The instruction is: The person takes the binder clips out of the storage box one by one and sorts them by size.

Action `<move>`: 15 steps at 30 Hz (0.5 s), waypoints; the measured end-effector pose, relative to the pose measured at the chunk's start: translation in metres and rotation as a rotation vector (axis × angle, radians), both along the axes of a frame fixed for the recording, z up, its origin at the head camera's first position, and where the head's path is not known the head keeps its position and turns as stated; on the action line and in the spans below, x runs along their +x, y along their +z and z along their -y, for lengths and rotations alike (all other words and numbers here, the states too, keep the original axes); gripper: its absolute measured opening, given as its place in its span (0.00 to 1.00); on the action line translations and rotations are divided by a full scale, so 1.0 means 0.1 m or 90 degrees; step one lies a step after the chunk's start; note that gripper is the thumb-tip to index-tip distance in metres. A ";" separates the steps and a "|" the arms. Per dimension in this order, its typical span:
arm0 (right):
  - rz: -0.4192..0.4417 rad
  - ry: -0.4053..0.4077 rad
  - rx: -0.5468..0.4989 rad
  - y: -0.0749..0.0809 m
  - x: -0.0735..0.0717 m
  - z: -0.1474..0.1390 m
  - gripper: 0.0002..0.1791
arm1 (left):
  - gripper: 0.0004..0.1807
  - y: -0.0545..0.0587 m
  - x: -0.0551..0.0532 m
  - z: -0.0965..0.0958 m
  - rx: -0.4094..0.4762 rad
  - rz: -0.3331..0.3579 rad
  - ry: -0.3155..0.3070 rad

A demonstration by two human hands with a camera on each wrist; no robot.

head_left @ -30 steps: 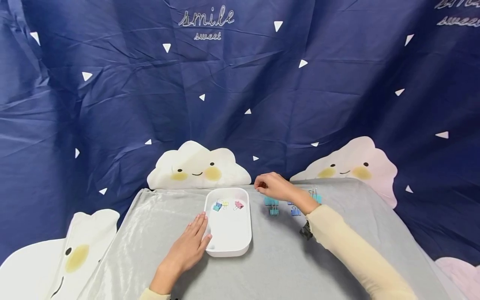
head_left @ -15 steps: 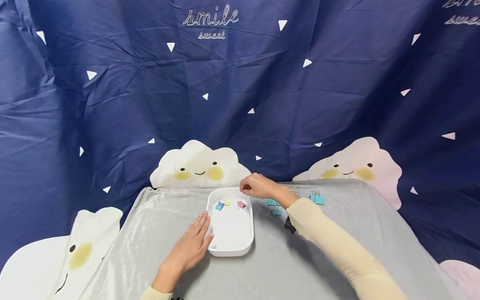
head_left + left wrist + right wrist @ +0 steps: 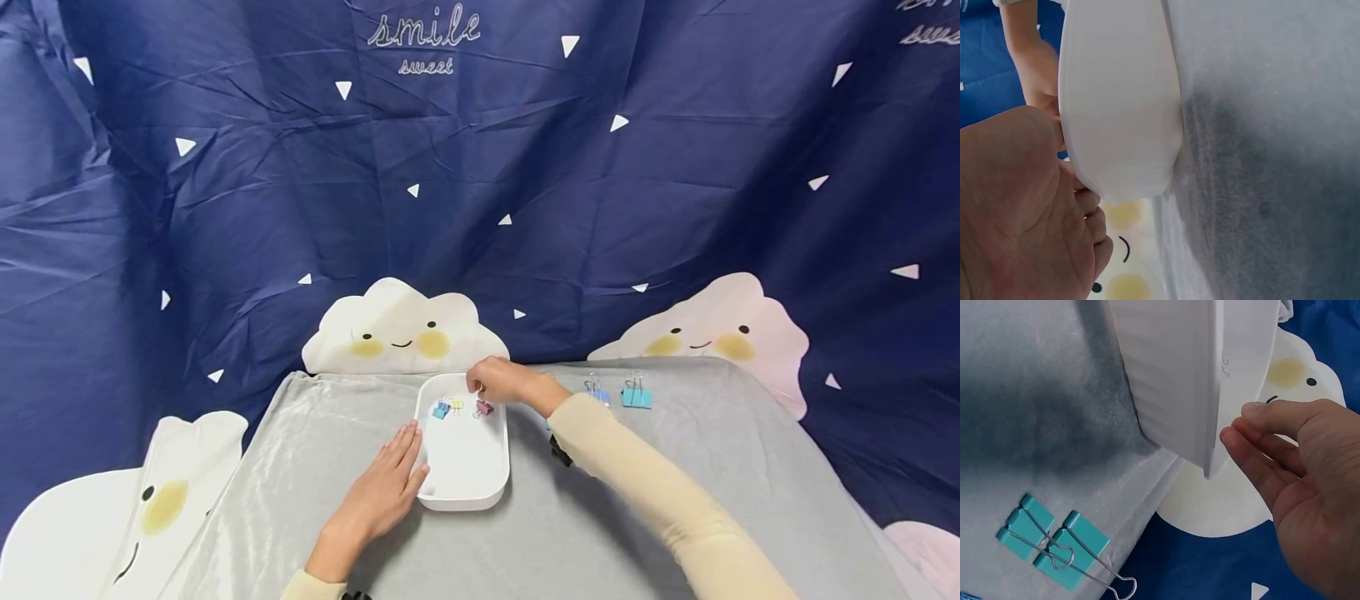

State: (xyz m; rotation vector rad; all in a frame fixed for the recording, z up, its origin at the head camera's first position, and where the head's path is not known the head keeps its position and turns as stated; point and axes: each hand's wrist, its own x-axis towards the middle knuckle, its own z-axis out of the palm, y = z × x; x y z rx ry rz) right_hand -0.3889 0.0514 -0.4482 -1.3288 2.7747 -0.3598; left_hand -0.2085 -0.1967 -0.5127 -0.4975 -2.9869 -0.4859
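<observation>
My left hand (image 3: 382,487) lies with straight fingers along the left side of a white tray (image 3: 461,492). In the left wrist view its fingertips meet the tray's rim. Over the tray's far right corner is my right hand (image 3: 498,379), thumb and fingertips close together. I cannot tell whether something small is between them; the right wrist view shows no clip there. Inside the tray lie teal and blue binder clips (image 3: 441,409), a yellow binder clip (image 3: 457,406) and a pink binder clip (image 3: 484,407), just below the right hand.
Right of the tray, on grey cloth (image 3: 300,467), stand a blue binder clip (image 3: 598,394) and a teal binder clip (image 3: 636,397). The right sleeve (image 3: 637,467) partly hides more clips. Two teal clips (image 3: 1079,550) show in the right wrist view. A navy curtain (image 3: 480,167) hangs behind.
My right hand has moved left from beside the clips on the cloth to over the tray's far right corner. The left hand stays at the tray. The head view has shifted slightly.
</observation>
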 end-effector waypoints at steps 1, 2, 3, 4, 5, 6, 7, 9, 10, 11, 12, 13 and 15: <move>0.003 -0.004 0.004 -0.02 -0.01 0.02 0.09 | 0.36 0.00 0.00 0.00 0.000 0.000 0.000; 0.008 -0.008 0.009 -0.03 -0.02 0.03 0.09 | 0.36 0.00 0.00 0.00 -0.001 -0.001 0.000; 0.013 -0.012 0.012 -0.05 -0.02 0.04 0.10 | 0.36 0.00 0.00 0.00 -0.001 -0.001 0.000; 0.016 -0.011 0.016 -0.06 -0.02 0.06 0.10 | 0.36 0.00 0.00 0.00 -0.002 -0.001 0.001; 0.020 -0.011 0.023 -0.08 -0.02 0.07 0.10 | 0.36 0.00 0.00 0.00 -0.003 -0.001 0.001; 0.023 -0.010 0.031 -0.09 -0.02 0.08 0.11 | 0.36 0.00 0.00 0.00 -0.003 -0.001 0.000; 0.006 0.001 0.037 -0.24 -0.12 0.07 0.10 | 0.36 0.00 0.00 0.00 -0.004 0.000 0.000; 0.007 0.001 0.066 -0.27 -0.10 0.09 0.10 | 0.36 0.00 0.00 0.00 -0.004 -0.001 -0.002; 0.004 0.000 0.082 -0.29 -0.08 0.09 0.10 | 0.35 -0.01 0.00 0.00 -0.002 -0.001 -0.003; 0.003 -0.008 0.099 -0.31 -0.06 0.10 0.10 | 0.35 0.00 0.00 0.00 -0.001 -0.002 -0.004; 0.004 -0.016 0.114 -0.32 -0.04 0.11 0.11 | 0.35 0.00 0.00 0.00 0.001 -0.003 -0.005; 0.000 -0.024 0.130 -0.34 -0.02 0.12 0.11 | 0.35 0.00 0.00 0.00 0.001 -0.002 -0.005; 0.005 -0.047 0.167 -0.25 0.12 0.15 0.13 | 0.35 0.00 0.00 0.00 0.002 -0.003 -0.004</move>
